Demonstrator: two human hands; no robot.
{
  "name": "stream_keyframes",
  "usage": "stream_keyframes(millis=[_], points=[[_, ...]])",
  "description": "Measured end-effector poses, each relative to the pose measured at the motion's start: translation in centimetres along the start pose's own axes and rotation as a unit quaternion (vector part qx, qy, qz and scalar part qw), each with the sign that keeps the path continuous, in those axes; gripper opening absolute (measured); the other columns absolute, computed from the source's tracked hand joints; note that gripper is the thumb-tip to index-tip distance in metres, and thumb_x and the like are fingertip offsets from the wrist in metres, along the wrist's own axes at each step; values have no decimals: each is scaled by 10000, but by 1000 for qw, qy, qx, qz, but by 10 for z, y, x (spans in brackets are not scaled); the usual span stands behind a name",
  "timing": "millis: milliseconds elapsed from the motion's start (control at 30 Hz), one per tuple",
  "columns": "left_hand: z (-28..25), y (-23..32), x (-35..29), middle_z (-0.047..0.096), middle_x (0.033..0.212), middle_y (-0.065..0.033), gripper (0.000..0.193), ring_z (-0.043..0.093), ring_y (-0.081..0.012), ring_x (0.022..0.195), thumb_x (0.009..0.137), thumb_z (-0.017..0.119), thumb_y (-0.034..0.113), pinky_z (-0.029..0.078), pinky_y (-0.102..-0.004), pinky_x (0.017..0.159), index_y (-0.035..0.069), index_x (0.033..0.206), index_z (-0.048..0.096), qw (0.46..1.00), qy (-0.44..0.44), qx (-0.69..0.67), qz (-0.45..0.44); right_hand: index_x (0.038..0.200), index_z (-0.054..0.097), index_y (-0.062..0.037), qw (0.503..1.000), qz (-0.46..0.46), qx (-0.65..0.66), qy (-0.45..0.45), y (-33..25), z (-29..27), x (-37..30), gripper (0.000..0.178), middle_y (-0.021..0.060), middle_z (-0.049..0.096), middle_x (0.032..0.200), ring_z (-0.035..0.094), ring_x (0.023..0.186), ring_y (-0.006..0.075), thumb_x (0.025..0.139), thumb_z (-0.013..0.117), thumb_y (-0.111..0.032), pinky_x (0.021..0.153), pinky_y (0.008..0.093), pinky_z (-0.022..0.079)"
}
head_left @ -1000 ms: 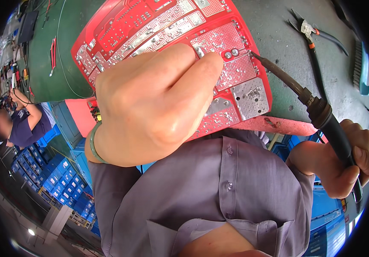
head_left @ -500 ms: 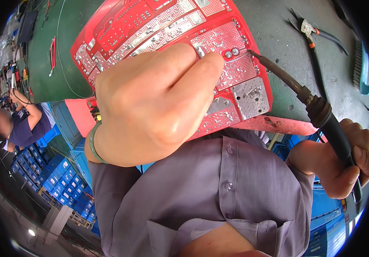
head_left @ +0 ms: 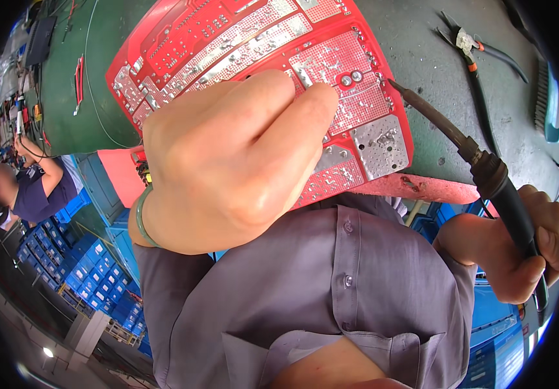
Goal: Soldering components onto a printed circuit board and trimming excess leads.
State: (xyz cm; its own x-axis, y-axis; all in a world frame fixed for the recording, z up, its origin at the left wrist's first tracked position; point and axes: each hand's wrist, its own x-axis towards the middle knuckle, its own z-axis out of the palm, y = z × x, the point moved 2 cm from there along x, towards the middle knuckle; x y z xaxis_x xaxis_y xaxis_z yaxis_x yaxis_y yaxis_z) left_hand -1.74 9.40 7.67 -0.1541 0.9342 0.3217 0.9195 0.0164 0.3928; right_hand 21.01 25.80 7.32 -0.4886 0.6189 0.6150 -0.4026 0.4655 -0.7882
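A red circuit board [head_left: 393, 97], dotted with silver solder joints, lies solder side up on the green bench. My left hand [head_left: 234, 155], a green bangle at its wrist, is over the board's near middle. Its thumb and forefinger are pinched on a thin solder wire [head_left: 91, 78], which trails in from the far left; its end at the fingertips is hard to make out. At the right, my right hand [head_left: 519, 246] is closed around the black handle of a soldering iron [head_left: 503, 194]. The iron's dark tip points at the board's right edge, near a row of joints.
Cutting pliers [head_left: 467, 48] and a blue brush [head_left: 552, 104] lie on the bench at the right. A pink padded edge [head_left: 428, 188] runs along the bench front. At far left are a red tool [head_left: 79, 84], another person [head_left: 46, 181] and blue bins [head_left: 91, 266].
The soldering iron's tip has shifted slightly right and nearer, away from the row of joints toward the board's edge. My left hand and the board have hardly moved.
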Motion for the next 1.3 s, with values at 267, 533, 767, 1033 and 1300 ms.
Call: stream_keyframes(millis=[267, 533, 767, 1033, 1300], points=[[2, 0, 1, 476, 631, -74, 293, 470, -176, 473, 643, 677, -147, 370, -294, 435, -25, 909, 695, 1000, 9, 1, 5, 831, 576, 41, 1000, 21, 17, 7, 1, 2, 0, 273, 189, 482, 598, 382, 516, 184, 817, 518, -226, 478, 336, 235], [3, -2, 2, 472, 621, -72, 283, 469, -172, 471, 650, 681, -150, 367, -291, 434, -33, 908, 691, 1000, 15, -5, 4, 905, 585, 35, 999, 22, -10, -40, 1, 0, 1, 296, 170, 475, 610, 382, 501, 175, 877, 497, -246, 463, 338, 263], [2, -2, 1, 466, 619, -71, 290, 465, -172, 469, 644, 680, -150, 368, -291, 435, -30, 907, 693, 1000, 10, -2, 4, 913, 572, 19, 994, 31, -16, -107, 4, -16, 8, 292, 111, 474, 622, 405, 492, 153, 849, 592, -265, 452, 305, 306], [0, -3, -1, 475, 636, -74, 303, 482, -181, 480, 631, 666, -148, 381, -300, 443, -23, 905, 696, 1000, 0, 6, 2, 1077, 555, -14, 914, 55, 26, -402, 33, -30, 82, 318, 113, 565, 739, 530, 546, 127, 880, 677, -233, 506, 232, 427], [1, -1, -2, 468, 643, -68, 304, 475, -187, 484, 627, 671, -135, 377, -310, 448, -12, 904, 698, 1000, 7, 5, -8, 1065, 537, 0, 885, 95, 61, -451, 38, -40, 97, 320, 130, 555, 871, 521, 600, 118, 866, 696, -194, 547, 235, 440]])
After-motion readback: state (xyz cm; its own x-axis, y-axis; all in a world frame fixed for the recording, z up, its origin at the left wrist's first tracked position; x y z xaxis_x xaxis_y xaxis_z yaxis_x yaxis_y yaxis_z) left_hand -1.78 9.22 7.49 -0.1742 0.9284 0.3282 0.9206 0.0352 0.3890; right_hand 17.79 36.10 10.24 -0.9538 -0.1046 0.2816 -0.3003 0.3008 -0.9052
